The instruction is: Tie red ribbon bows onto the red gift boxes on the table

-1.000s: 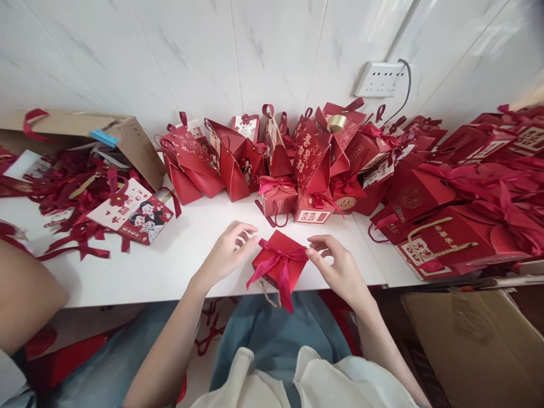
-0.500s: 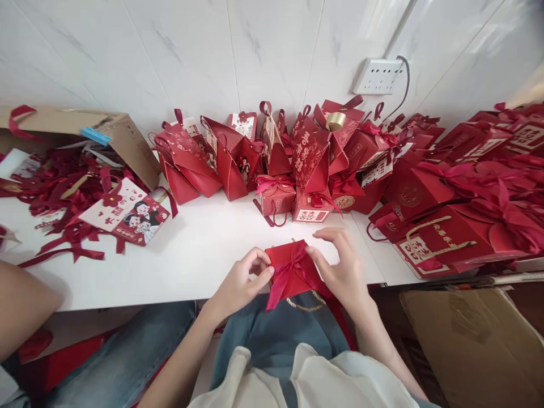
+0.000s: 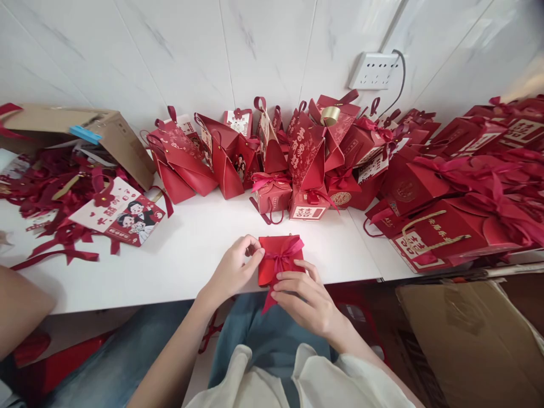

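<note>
A small red gift box (image 3: 267, 274) sits at the table's front edge, with a crimson ribbon bow (image 3: 282, 259) tied on top. At the box's left side, my left hand (image 3: 238, 265) is closed in a pinch where the left part of the bow reaches; the exact grip is partly hidden. My right hand (image 3: 306, 297) lies over the lower right of the box, fingers stretched out and apart, touching the box and a hanging ribbon tail (image 3: 269, 301). One loop of the bow sticks out to the upper right. The right hand covers the box's lower right part.
Finished red gift boxes (image 3: 272, 198) stand along the wall, with a large pile of boxes (image 3: 454, 226) at right. A cardboard carton (image 3: 123, 141) and loose ribboned cards (image 3: 127, 218) lie left. Another person's arm (image 3: 25, 292) rests at the left edge.
My right hand has moved from the box's upper right corner down across its front. The box has shifted slightly left, and my left hand has moved up along its left side.
</note>
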Demonstrator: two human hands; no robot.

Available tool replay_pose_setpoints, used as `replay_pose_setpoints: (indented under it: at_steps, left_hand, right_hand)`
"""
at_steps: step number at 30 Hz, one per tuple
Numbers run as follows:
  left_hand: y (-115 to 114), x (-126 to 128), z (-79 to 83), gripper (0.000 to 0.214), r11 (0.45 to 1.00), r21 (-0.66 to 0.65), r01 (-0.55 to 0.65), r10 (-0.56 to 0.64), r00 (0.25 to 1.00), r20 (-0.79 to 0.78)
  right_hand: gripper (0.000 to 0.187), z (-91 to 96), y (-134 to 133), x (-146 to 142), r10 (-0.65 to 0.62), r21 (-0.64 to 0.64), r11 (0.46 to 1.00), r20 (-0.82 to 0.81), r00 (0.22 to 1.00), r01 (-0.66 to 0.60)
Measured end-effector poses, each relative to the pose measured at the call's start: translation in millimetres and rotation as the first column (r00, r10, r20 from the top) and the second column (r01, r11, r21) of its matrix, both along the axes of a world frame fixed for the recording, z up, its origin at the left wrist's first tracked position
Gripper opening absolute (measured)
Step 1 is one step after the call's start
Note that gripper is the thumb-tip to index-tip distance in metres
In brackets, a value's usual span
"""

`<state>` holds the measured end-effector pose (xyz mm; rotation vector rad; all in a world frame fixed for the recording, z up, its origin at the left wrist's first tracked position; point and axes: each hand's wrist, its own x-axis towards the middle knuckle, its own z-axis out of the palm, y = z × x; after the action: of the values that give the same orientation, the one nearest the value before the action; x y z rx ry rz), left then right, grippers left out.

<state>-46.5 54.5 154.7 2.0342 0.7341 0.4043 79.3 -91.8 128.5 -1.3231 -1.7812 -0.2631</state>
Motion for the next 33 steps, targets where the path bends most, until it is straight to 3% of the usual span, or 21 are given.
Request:
replay_pose_setpoints:
  at_steps: [4, 10, 13, 20, 31, 33]
  left_hand:
    - [3, 6, 7.8, 0.007, 0.975, 0.223, 0.009, -0.024, 0.997, 0.067]
    - [5, 15, 16.6, 0.012, 0.926, 0.285, 0.249, -0.242, 0.968, -0.059]
    - [4, 17, 14.3, 0.011, 0.924, 0.290, 0.250, -0.237, 0.968, -0.081]
    - [-5, 19, 4.0, 0.010, 0.946, 0.298, 0.131, -0.133, 0.991, -0.012]
    - [-1, 19, 3.4, 0.013, 0.960, 0.237, 0.151, -0.154, 0.988, -0.006]
    - [0, 17, 5.0, 0.013, 0.960, 0.210, 0.185, -0.185, 0.983, -0.015]
  right_hand:
    - [0.010, -3.7, -1, 5, -0.016, 0.024, 1.000, 0.004, 1.000, 0.015]
    - [0.009, -4.4, 0, 1, -0.032, 0.042, 0.999, 0.028, 0.999, 0.031]
    - [0.009, -0.6, 0, -4, -0.067, 0.053, 0.996, 0.035, 0.997, 0.065]
    - [0.006, 2.8, 4, -17, -0.069, 0.083, 0.994, 0.022, 0.997, 0.067]
    - [0.006, 3.0, 2, -18, 0.010, 0.067, 0.998, 0.003, 1.000, -0.010]
    - [0.017, 7.2, -5, -8, -0.001, 0.055, 0.998, -0.059, 0.998, 0.004]
